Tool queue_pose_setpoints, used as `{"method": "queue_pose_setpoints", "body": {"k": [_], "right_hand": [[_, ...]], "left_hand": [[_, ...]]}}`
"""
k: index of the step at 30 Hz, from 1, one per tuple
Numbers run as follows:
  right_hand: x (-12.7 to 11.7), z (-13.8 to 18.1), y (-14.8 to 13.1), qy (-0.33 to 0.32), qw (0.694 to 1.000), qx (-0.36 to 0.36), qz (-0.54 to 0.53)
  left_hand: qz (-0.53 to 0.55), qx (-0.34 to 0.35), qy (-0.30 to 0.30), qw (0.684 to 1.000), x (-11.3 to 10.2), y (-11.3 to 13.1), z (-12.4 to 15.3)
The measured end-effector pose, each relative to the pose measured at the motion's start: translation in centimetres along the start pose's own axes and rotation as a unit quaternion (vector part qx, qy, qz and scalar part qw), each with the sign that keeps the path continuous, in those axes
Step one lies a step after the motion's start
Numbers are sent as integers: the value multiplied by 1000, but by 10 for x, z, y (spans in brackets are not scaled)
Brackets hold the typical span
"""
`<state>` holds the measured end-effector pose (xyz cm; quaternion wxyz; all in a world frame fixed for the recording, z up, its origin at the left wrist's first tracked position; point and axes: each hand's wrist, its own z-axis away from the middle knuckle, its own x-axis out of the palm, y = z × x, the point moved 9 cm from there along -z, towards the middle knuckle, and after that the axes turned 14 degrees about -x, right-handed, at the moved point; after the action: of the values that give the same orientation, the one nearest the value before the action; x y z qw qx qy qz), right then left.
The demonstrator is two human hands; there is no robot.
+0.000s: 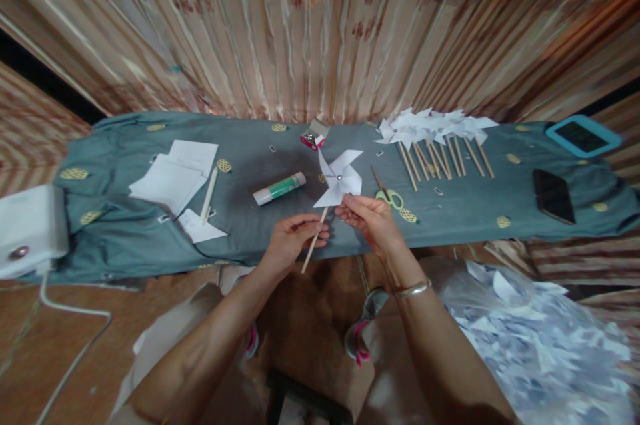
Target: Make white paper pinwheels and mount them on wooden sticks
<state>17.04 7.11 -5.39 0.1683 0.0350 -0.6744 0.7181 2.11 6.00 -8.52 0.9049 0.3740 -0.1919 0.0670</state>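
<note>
A white paper pinwheel [340, 177] on a thin wooden stick is held up over the front of the table, a small pin at its centre. My left hand [300, 235] is closed round the stick below the paper. With thumb and fingers, my right hand [367, 218] pinches the lower edge of the pinwheel's paper. Just beyond the right hand lie scissors [389, 198] with green handles. Left of the pinwheel rests a green and white glue stick [279, 189]. A small red box of pins [313, 138] stands behind it.
Several finished pinwheels [435, 128] lie at the back right. White paper sheets [175, 175], a white stick-like tool [210, 195] and a folded piece [201, 226] are at left. A phone [554, 195] and blue-framed tablet [583, 136] sit far right. A bag of paper pieces [540, 345] stands below.
</note>
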Motion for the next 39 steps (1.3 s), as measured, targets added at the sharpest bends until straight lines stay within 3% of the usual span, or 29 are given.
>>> {"method": "queue_pose_setpoints", "body": {"k": [4, 9, 12, 18, 39], "right_hand": [[-7, -1, -14, -7, 1000, -28, 5], [-48, -12, -41, 107, 986, -128, -23], [-59, -15, -39, 133, 984, -120, -1], [-43, -17, -25, 74, 993, -86, -17], [-33, -12, -9, 66, 996, -25, -47]], "left_hand": [[4, 2, 2, 1000, -2, 3, 0], [-5, -12, -6, 1000, 0, 0, 1], [-21, -30, -17, 999, 4, -5, 3], [-27, -48, -38, 998, 10, -11, 4], [-18, -35, -6, 999, 7, -7, 3]]}}
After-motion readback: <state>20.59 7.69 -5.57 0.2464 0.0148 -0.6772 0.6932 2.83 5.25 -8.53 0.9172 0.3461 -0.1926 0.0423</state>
